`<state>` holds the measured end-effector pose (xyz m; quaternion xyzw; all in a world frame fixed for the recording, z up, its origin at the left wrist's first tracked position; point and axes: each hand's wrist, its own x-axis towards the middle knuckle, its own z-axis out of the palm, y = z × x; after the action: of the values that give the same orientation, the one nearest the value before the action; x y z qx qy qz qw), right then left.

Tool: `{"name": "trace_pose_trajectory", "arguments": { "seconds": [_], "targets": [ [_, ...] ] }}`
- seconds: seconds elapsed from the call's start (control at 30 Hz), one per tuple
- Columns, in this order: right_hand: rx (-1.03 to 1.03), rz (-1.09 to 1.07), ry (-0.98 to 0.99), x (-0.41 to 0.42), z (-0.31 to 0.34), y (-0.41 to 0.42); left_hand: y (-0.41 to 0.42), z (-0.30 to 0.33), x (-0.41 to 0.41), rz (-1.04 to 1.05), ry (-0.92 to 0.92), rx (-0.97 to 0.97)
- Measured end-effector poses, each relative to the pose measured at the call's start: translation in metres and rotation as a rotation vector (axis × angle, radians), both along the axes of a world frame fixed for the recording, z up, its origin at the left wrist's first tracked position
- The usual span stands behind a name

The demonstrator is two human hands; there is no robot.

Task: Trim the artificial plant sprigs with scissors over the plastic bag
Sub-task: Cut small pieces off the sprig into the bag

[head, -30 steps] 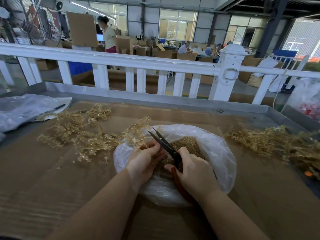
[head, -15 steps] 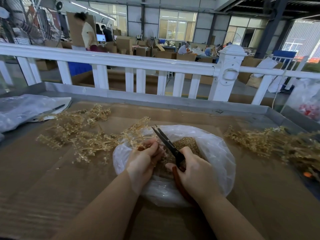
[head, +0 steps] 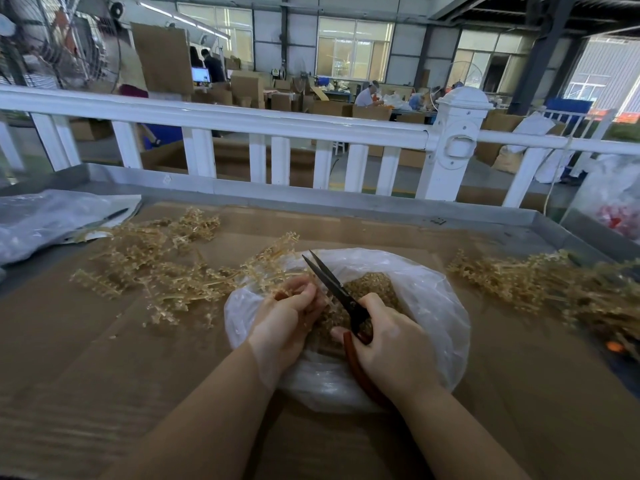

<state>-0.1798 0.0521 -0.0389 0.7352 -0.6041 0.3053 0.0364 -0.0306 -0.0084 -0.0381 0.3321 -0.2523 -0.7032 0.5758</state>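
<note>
while the left hand (head: 289, 318) pinches a tan sprig (head: 277, 252) over the open plastic bag (head: 429, 306) of clippings on the table (head: 86, 358), the right hand (head: 391, 344) has its grip curled round red-handled scissors (head: 337, 289), blades nearly closed beside the sprig.

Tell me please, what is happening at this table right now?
A person is trimming tan plastic plant sprigs over an open clear plastic bag that already holds small tan cuttings. The left hand grips a sprig at the bag's mouth. The right hand holds red-handled scissors, blades nearly closed. More sprigs lie in piles to the left and right on the cardboard.
</note>
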Motion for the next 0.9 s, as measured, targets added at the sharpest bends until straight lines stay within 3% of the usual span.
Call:
{"name": "trace_pose_trajectory", "arguments": {
  "seconds": [0.77,0.9],
  "targets": [
    [-0.017,-0.009,-0.078,-0.0002,-0.0020,0.0010,0.0046,0.0047,-0.0010,0.016,0.052,-0.004],
    [-0.001,0.003,-0.082,-0.0006,-0.0027,0.0000,0.0049,0.0051,-0.0002,-0.008,-0.007,0.004]
  ]
}}
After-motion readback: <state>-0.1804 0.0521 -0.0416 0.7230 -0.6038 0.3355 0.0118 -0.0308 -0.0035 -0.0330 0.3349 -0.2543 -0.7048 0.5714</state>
